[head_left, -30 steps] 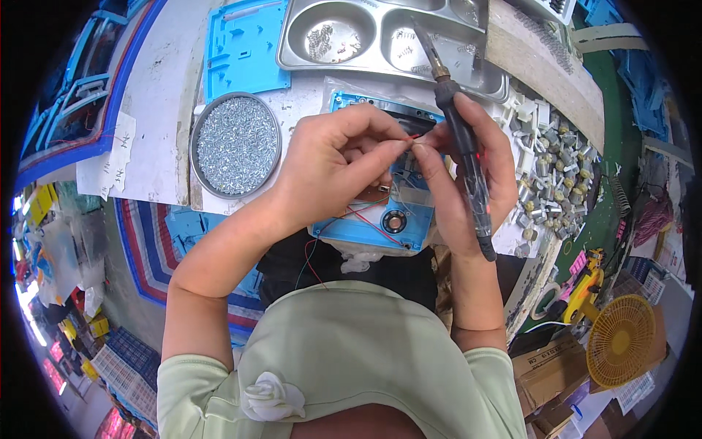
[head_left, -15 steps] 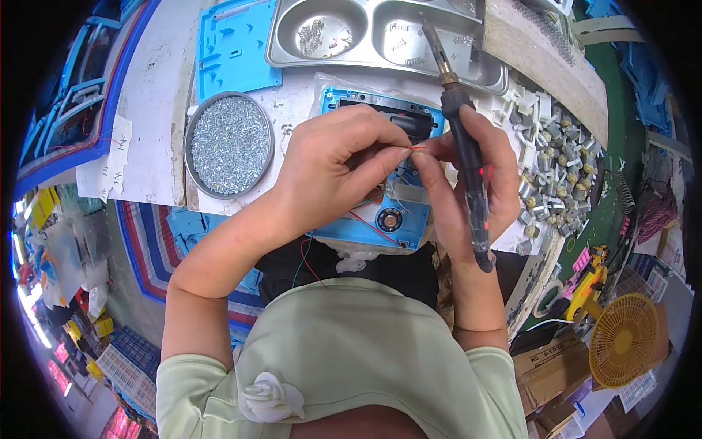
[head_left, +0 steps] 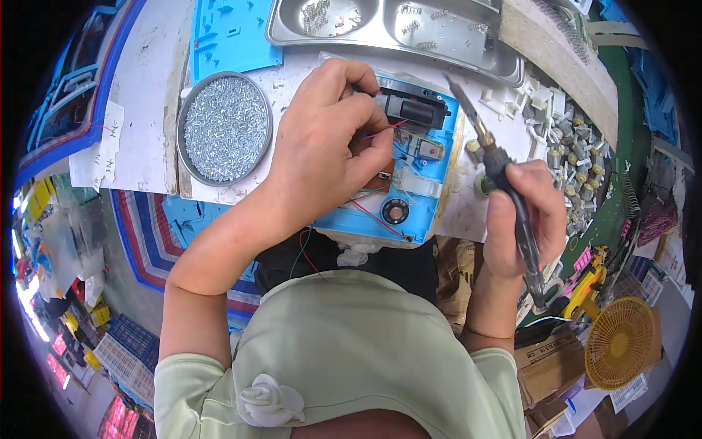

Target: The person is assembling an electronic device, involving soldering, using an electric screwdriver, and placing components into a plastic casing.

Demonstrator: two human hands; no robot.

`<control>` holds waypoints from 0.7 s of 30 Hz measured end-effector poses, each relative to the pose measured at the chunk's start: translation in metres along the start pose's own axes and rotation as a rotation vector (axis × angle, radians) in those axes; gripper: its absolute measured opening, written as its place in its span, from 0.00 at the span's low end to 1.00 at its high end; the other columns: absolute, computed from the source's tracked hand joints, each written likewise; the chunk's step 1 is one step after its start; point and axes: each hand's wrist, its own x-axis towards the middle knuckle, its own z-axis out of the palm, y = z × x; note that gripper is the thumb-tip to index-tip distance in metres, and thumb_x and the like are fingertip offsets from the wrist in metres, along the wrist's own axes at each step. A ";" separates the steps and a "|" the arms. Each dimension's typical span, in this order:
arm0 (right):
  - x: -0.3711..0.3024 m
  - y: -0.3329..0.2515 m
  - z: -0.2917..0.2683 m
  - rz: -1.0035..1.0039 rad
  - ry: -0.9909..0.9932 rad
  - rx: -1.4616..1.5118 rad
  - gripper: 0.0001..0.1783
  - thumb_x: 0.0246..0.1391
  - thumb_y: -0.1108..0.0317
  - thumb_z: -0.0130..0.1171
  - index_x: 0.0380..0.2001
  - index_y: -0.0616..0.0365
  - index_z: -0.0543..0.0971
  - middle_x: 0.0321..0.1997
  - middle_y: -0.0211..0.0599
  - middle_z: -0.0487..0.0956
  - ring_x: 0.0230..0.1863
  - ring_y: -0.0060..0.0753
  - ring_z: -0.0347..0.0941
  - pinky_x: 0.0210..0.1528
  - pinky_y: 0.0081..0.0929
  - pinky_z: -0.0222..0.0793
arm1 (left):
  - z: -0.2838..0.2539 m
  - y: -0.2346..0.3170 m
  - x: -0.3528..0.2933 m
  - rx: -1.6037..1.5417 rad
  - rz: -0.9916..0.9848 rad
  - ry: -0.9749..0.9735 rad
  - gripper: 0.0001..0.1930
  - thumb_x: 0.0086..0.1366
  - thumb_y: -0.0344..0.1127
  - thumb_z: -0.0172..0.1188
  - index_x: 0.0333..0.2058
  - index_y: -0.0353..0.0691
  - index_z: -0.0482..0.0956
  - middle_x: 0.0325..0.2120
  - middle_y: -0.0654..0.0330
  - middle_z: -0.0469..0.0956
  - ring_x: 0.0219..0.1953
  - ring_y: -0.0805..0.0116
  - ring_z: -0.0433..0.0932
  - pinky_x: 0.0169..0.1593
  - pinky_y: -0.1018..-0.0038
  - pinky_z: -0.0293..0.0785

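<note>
A blue plastic housing [head_left: 431, 192] with black parts, a small round speaker-like part [head_left: 395, 211] and thin wires lies on the table before me. My left hand [head_left: 329, 139] is over the housing's left part, its fingers curled and pinched together. A thin red wire [head_left: 398, 124] comes out from between those fingertips; the pinch itself is partly hidden. To the right of the housing, my right hand [head_left: 530, 223] grips a soldering iron [head_left: 512, 179] by its dark handle. Its metal tip points up and to the far left, apart from the housing.
A round tray of small silver screws [head_left: 225, 130] stands left of the housing. Behind lie a blue plastic panel [head_left: 232, 36] and a steel compartment tray [head_left: 446, 55] holding springs. Small metal motors [head_left: 578, 161] are heaped at right. A yellow fan [head_left: 620, 342] stands lower right.
My hands have come apart. The right hand has moved right with the soldering iron, away from the wire. My left hand has shifted slightly up and left, uncovering more of the housing.
</note>
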 end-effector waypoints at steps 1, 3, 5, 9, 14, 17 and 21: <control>-0.001 -0.002 0.000 -0.003 -0.012 -0.002 0.18 0.48 0.77 0.70 0.43 0.64 0.79 0.26 0.38 0.78 0.27 0.34 0.71 0.31 0.27 0.66 | 0.001 -0.001 0.000 -0.006 -0.002 0.009 0.05 0.52 0.24 0.68 0.28 0.33 0.81 0.44 0.54 0.73 0.38 0.64 0.76 0.40 0.74 0.74; -0.003 -0.007 -0.001 -0.010 -0.035 -0.006 0.16 0.48 0.78 0.69 0.41 0.63 0.79 0.24 0.38 0.77 0.25 0.34 0.70 0.29 0.28 0.65 | 0.001 -0.002 0.000 0.017 0.011 0.001 0.05 0.52 0.24 0.68 0.28 0.33 0.81 0.44 0.54 0.73 0.37 0.64 0.76 0.40 0.74 0.74; -0.006 -0.007 -0.003 -0.019 -0.068 0.004 0.15 0.48 0.77 0.69 0.41 0.63 0.79 0.23 0.37 0.77 0.24 0.34 0.70 0.28 0.28 0.65 | 0.001 -0.002 0.000 0.024 0.017 -0.003 0.05 0.52 0.24 0.68 0.28 0.33 0.81 0.44 0.54 0.73 0.37 0.64 0.76 0.40 0.74 0.74; -0.010 -0.009 -0.002 -0.034 -0.108 0.012 0.15 0.48 0.75 0.70 0.40 0.61 0.79 0.21 0.35 0.76 0.22 0.34 0.69 0.27 0.28 0.65 | 0.000 -0.003 0.000 0.018 0.025 0.006 0.05 0.52 0.24 0.68 0.28 0.34 0.80 0.44 0.54 0.73 0.36 0.64 0.76 0.39 0.73 0.74; -0.011 -0.011 0.001 -0.024 -0.145 0.030 0.13 0.48 0.74 0.70 0.37 0.61 0.80 0.21 0.35 0.76 0.21 0.34 0.69 0.26 0.28 0.64 | 0.001 -0.004 -0.001 -0.007 0.021 0.018 0.05 0.52 0.24 0.67 0.28 0.33 0.80 0.43 0.53 0.73 0.36 0.64 0.77 0.39 0.74 0.74; -0.012 -0.009 0.002 -0.034 -0.147 0.013 0.13 0.47 0.74 0.71 0.37 0.61 0.80 0.21 0.35 0.76 0.21 0.35 0.69 0.25 0.28 0.64 | 0.000 -0.005 -0.001 -0.002 0.038 0.024 0.05 0.53 0.24 0.67 0.28 0.33 0.80 0.43 0.53 0.73 0.36 0.65 0.77 0.39 0.74 0.74; -0.009 -0.009 0.006 -0.041 -0.138 0.003 0.13 0.47 0.74 0.71 0.37 0.60 0.81 0.21 0.35 0.76 0.21 0.35 0.69 0.25 0.28 0.64 | 0.001 -0.006 -0.001 -0.004 0.038 0.029 0.05 0.53 0.24 0.67 0.28 0.32 0.80 0.43 0.53 0.73 0.36 0.64 0.77 0.39 0.74 0.74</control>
